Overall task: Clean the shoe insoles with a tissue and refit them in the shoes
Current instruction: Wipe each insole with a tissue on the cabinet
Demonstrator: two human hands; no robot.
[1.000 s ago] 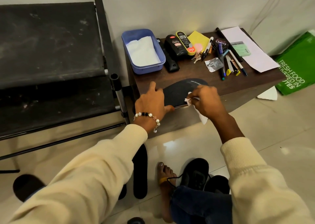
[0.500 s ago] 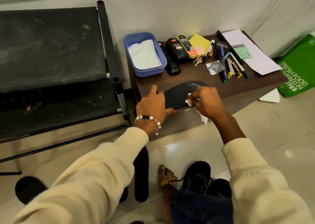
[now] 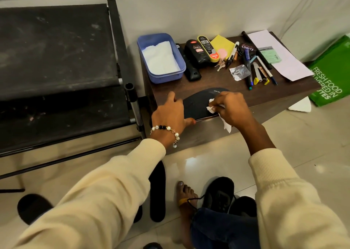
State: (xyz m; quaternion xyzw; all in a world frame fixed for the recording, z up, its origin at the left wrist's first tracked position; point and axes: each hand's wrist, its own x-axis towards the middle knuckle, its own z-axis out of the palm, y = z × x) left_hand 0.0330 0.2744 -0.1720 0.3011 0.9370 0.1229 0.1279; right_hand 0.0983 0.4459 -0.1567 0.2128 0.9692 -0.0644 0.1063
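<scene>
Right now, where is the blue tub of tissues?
Head view: the blue tub sits at the brown table's far-left corner, left of the black polish bottle.

A dark wooden bench (image 3: 223, 85) stands against a pale wall (image 3: 189, 8) on glossy cream floor tiles (image 3: 303, 135); just left of the bench, a black rack (image 3: 56, 59).
</scene>
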